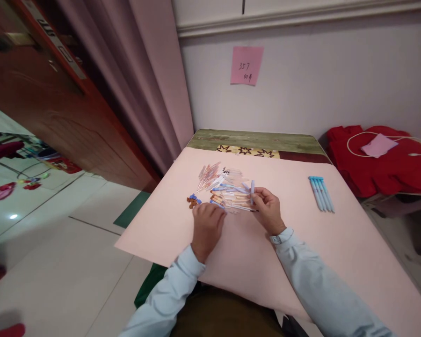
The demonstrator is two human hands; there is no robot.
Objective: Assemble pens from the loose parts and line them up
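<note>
The right hand [269,211] is pinching a short lavender tube [252,186] nearly upright, its thumb and fingers closing on it; the tube is standing out at the right end of a heap of slim pen parts [226,198] on the pale counter [242,255]; the left hand [206,227] is curving in at the heap's near left side, its fingers bent, and whether they are gripping anything one cannot tell; the step in hand seems to be handling single parts, and the next move is probably calling for a light, steady pinch that is not disturbing the neighbours; small brown and blue pieces [193,201] are lying just left; the left knuckles are hiding their fingertips, the right fingers are covering the tube's lower end, and the thin parts are overlapping too much for counting.
</note>
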